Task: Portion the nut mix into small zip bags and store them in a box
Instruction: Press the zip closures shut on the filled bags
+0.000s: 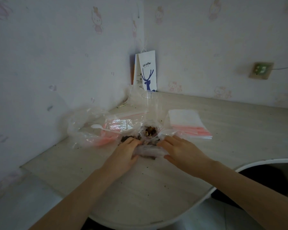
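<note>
My left hand and right hand each pinch one side of the clear bag on the table. Nut mix shows at its far end. White spoon to the left, stacked zip bags to the right, clear cup beyond.

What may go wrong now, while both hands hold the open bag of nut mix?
1. The nut mix bag, held by the left hand and right hand, gapes open; a tug may spill it, and crumbs already dot the table.
2. The clear cup stands close behind and may be knocked over.
</note>
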